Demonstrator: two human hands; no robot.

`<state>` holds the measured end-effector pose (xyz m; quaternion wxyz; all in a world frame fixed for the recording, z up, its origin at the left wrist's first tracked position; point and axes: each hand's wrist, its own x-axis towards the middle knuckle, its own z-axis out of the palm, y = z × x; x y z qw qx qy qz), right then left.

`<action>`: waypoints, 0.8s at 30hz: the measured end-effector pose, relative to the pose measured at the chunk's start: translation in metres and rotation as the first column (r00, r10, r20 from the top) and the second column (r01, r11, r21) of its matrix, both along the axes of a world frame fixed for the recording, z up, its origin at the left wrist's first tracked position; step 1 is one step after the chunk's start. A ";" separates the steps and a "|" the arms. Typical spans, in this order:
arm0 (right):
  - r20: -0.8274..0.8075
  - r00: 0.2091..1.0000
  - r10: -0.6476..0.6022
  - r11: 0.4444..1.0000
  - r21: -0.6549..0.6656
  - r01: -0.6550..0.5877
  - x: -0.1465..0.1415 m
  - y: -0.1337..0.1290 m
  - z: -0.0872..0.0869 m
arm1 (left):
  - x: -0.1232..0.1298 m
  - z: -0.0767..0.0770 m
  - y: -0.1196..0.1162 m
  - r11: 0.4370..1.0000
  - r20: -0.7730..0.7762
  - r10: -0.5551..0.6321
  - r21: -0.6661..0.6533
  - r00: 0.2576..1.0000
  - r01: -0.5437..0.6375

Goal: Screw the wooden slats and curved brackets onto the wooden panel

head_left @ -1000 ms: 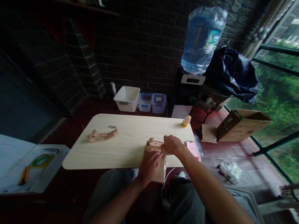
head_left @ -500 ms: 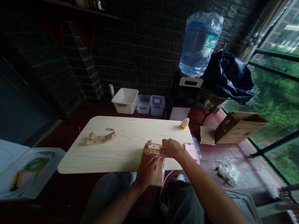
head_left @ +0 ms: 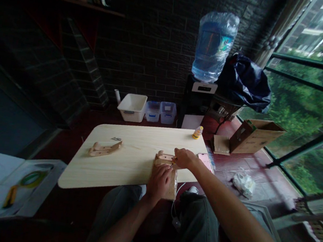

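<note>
A pale wooden part [head_left: 166,157] with a raised rounded end and small dark holes lies at the near edge of the table [head_left: 137,141]. Beneath it is a wooden block [head_left: 171,190] that juts out toward my lap. My left hand [head_left: 159,179] is bent over the near side of the wooden part, fingers together and pressing on it. My right hand [head_left: 184,158] is closed at the part's right end, its fingertips hidden. A small dark tip shows between the two hands, too small to name. A similar wooden part [head_left: 105,149] lies on the left, beside small dark pieces [head_left: 116,139].
A yellow-capped bottle [head_left: 197,132] stands at the table's far right corner, with a phone [head_left: 205,160] nearer me. At left is an open white case [head_left: 33,195] holding a yellow-and-black tool [head_left: 10,196]. Bins [head_left: 132,109] and a water dispenser [head_left: 198,102] stand behind.
The whole view has shifted slightly, so everything sits a little further left. Both hands stay at the wooden part with almost the same grip.
</note>
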<state>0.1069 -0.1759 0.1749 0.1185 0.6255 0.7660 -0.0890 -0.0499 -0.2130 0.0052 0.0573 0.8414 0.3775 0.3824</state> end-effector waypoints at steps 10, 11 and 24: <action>0.025 1.000 -0.010 1.000 -0.005 0.010 -0.002 0.003 -0.001 | -0.003 -0.003 0.002 1.000 -0.022 -0.025 0.001 0.999 0.025; 0.034 0.999 -0.023 1.000 0.001 0.023 -0.002 0.003 -0.001 | -0.003 -0.003 0.002 1.000 -0.022 -0.024 -0.005 0.999 0.024; -0.001 0.999 0.037 0.999 -0.022 -0.038 0.001 -0.002 0.004 | -0.006 -0.005 0.002 0.999 -0.048 -0.043 0.025 0.998 0.044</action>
